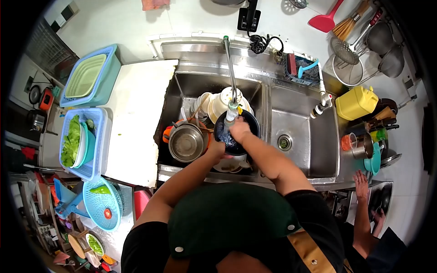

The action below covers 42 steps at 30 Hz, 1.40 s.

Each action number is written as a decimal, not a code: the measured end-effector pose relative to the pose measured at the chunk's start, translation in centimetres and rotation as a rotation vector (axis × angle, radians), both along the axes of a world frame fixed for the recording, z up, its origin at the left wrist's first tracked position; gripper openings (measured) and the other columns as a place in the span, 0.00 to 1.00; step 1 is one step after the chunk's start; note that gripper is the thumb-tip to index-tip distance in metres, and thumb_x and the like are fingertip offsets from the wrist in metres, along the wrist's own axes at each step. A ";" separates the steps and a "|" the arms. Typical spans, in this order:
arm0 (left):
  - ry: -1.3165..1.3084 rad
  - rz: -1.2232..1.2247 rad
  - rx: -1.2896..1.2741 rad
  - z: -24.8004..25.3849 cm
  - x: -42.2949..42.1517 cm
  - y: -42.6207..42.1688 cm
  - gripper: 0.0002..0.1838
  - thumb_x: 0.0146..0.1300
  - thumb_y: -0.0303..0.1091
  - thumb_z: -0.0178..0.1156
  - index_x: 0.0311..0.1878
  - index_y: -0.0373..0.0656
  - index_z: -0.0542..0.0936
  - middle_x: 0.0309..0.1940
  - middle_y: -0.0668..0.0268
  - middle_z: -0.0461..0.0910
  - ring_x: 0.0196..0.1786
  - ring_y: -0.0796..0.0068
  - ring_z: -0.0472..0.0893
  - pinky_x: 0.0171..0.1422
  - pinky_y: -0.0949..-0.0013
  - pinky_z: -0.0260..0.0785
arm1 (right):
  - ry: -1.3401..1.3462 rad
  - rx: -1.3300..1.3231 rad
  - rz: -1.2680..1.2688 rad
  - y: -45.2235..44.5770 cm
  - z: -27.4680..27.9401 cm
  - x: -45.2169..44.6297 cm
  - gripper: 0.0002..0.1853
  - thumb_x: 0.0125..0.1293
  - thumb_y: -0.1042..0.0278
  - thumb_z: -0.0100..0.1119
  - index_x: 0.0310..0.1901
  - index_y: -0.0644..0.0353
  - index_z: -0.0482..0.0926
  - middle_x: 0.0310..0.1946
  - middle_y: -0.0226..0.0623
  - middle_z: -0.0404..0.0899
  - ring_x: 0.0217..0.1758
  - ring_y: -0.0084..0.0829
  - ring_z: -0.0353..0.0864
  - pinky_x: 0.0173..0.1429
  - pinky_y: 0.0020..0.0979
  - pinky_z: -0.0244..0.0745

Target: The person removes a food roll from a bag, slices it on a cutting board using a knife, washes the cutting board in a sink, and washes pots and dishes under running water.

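A dark round bowl (224,135) is tilted under the running tap (231,68), with water in it. My left hand (217,149) grips its near left rim, fingers partly hidden. Inside the bowl, just below the tap's nozzle, my right hand (240,128) has its fingers curled; whatever they press or hold is hidden. Behind the bowl, a stack of white bowls and plates (214,108) fills the left basin. A steel pot (186,142) sits left of my left hand, over an orange-rimmed vessel. More dishes show under my forearms.
The right basin (300,132) has a drain. A white board (139,123) lies left of the sink, beside blue baskets (102,150). A yellow jug (357,103) and steel cups stand right. Another person's hand (361,185) rests near the right counter edge.
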<state>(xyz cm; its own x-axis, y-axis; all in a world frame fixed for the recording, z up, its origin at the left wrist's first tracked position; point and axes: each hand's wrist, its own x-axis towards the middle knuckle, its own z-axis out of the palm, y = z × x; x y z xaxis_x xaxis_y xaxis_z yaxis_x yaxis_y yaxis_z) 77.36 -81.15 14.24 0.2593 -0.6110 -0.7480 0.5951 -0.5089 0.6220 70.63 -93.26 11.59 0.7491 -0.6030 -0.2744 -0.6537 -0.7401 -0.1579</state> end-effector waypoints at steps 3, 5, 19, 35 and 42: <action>-0.072 -0.042 -0.116 -0.6 0.4 -0.5 0.34 0.57 0.21 0.41 0.64 0.60 0.43 0.58 0.56 0.59 0.46 0.47 0.74 0.31 0.48 0.77 | 0.214 -0.035 -0.157 0.0 -0.7 -0.3 0.19 0.55 0.68 0.50 0.48 0.68 0.71 0.50 0.50 0.72 0.52 0.48 0.72 0.49 0.39 0.73; -0.029 0.011 -0.095 -0.1 0.1 -0.6 0.34 0.57 0.22 0.43 0.63 0.61 0.44 0.60 0.59 0.58 0.52 0.47 0.70 0.34 0.43 0.76 | 0.523 0.291 0.169 0.6 2.5 -0.2 0.25 0.49 0.68 0.58 0.50 0.69 0.70 0.50 0.50 0.72 0.54 0.44 0.72 0.52 0.37 0.72; -0.033 0.147 -0.025 -0.8 -0.8 0.4 0.35 0.51 0.18 0.40 0.62 0.60 0.51 0.54 0.58 0.65 0.42 0.53 0.77 0.28 0.56 0.79 | -0.017 0.159 -0.078 0.8 -1.9 -1.5 0.08 0.48 0.73 0.55 0.30 0.62 0.81 0.33 0.53 0.78 0.39 0.46 0.79 0.43 0.40 0.75; 0.076 0.037 -0.027 -0.4 -0.7 0.7 0.29 0.54 0.20 0.38 0.59 0.59 0.59 0.52 0.60 0.68 0.44 0.57 0.77 0.32 0.58 0.78 | 0.105 0.056 -0.051 0.4 -2.0 -1.5 0.13 0.56 0.66 0.46 0.36 0.63 0.78 0.40 0.48 0.78 0.44 0.43 0.78 0.48 0.38 0.73; -0.044 -0.029 0.022 0.6 -1.5 1.5 0.30 0.54 0.21 0.39 0.61 0.60 0.55 0.52 0.59 0.68 0.43 0.58 0.77 0.29 0.57 0.78 | -0.003 0.459 -0.096 2.7 -2.3 0.5 0.16 0.47 0.64 0.62 0.37 0.62 0.79 0.37 0.51 0.78 0.44 0.42 0.78 0.47 0.36 0.74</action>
<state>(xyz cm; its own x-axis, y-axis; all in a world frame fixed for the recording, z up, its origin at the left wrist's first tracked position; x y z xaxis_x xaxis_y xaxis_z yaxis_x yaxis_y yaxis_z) 75.89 -79.70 14.82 0.2750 -0.6022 -0.7495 0.5519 -0.5394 0.6359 71.09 -90.52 9.32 0.6966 -0.4864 -0.5274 -0.7152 -0.5291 -0.4567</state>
